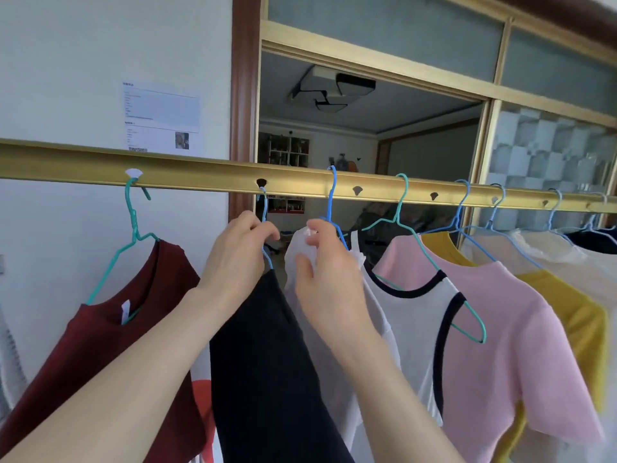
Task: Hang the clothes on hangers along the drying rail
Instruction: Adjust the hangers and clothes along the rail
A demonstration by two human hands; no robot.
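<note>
1. Most of the job looks done: along the drying rail (200, 170) a maroon shirt (110, 345), a white top with navy trim (410, 322), a pink shirt (494, 329) and a yellow shirt (574, 305) already hang below it on wire hangers, with paler and darker pieces beyond them at the rail's far right end.
2. What seems left is the middle stretch under the rail, where a dark garment (267, 362) and a white garment (297, 248) are being settled. Any clothes waiting out of view cannot be judged.
3. The dark garment hangs from a blue hanger (263, 198) whose hook meets the rail at one of its holes. Whether it is fully seated I cannot tell.
4. Left hand (233, 259): just below the rail, fingers curled tight round the neck of that blue hanger.
5. Right hand (330, 282): just beside the left, thumb and fingertips pinching a fold of the white garment next to a second blue hanger (332, 192) hooked over the rail.
</note>
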